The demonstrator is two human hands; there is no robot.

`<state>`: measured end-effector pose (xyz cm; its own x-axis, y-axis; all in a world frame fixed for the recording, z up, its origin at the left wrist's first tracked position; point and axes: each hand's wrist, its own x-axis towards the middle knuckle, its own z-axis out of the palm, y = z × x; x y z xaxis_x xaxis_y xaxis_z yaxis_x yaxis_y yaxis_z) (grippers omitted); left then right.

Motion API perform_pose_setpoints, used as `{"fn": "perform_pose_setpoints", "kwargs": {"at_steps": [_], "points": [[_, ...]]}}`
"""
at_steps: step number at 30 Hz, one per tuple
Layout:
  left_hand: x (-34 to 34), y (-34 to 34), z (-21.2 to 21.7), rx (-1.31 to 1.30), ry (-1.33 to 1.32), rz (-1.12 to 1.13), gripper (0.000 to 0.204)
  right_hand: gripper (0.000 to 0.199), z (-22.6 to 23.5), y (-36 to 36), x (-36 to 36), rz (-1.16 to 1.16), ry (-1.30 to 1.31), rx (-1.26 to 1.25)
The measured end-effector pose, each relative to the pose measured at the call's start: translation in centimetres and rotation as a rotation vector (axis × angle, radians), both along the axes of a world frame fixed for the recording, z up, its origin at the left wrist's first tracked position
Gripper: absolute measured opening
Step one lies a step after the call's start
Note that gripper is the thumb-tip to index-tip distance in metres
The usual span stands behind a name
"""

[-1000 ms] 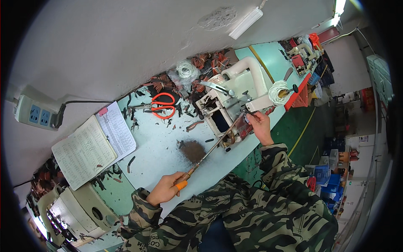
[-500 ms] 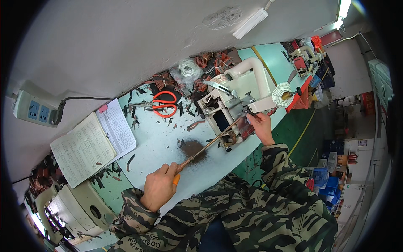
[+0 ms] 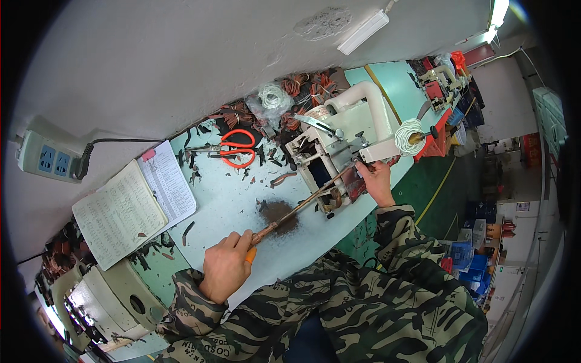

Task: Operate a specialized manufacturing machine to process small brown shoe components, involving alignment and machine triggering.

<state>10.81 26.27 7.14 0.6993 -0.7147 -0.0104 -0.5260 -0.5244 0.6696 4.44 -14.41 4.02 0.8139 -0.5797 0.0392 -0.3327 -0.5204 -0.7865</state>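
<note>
Left hand: the left hand (image 3: pixel 227 266) was closed in a fist-like grip, fingers curled tight around the thick lower end of a brown strand (image 3: pixel 305 202), with no gap to be seen between fingers and strand.
Orange piece: a small orange piece (image 3: pixel 250 255) showed at the thumb side of that same hand, against the fingers; most of it was hidden, so its kind could not be told.
Brown strand: it ran nearly straight on a slant from the left hand, over a patch of brown dust (image 3: pixel 272 210), to the near side of the white machine (image 3: pixel 382 147).
Right hand: the right hand (image 3: pixel 379 183) was at that side of the machine, thumb and fingers drawn close together at the strand's far end; whether they pinched the strand or only touched a machine part could not be told.
White machine: it stood on the pale table (image 3: pixel 221 209), its dark opening just beside the strand, a coil of white cord (image 3: pixel 409 138) at its right end.
Red-handled scissors: these scissors (image 3: pixel 222 146) lay well apart from both hands, among dark scraps.
Notebook: the notebook (image 3: pixel 121 215) lay open at the left, partly over a written sheet (image 3: pixel 175 189).
</note>
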Motion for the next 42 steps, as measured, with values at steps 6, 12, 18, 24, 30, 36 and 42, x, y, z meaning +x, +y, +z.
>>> {"fn": "perform_pose_setpoints", "kwargs": {"at_steps": [6, 12, 18, 24, 30, 36, 42], "points": [[-1.0, 1.0, -0.6, -0.046, 0.176, 0.037, 0.033, 0.017, -0.1, 0.2, 0.1, -0.006, -0.019, -0.013], [-0.9, 0.3, -0.4, -0.028, 0.161, 0.03, 0.034, 0.018, 0.1, 0.2, 0.1, 0.013, -0.025, -0.011], [-0.8, 0.1, -0.7, -0.016, 0.127, 0.016, 0.035, 0.018, 0.4, 0.2, 0.1, 0.017, 0.03, -0.007], [-0.9, 0.1, -0.8, -0.017, 0.14, -0.003, 0.035, 0.018, 0.0, 0.2, 0.2, 0.024, -0.013, 0.006], [0.4, 0.1, 0.1, 0.023, 0.091, -0.046, 0.034, 0.019, 0.0, -0.3, 0.0, 0.023, 0.003, -0.015], [1.1, 0.3, 0.3, 0.024, 0.065, -0.063, 0.035, 0.019, 0.4, -0.1, 0.1, 0.033, 0.006, -0.022], [1.4, 0.6, -0.6, 0.023, 0.086, -0.072, 0.034, 0.021, 1.2, -0.2, -0.7, 0.152, 0.037, -0.148]]}}
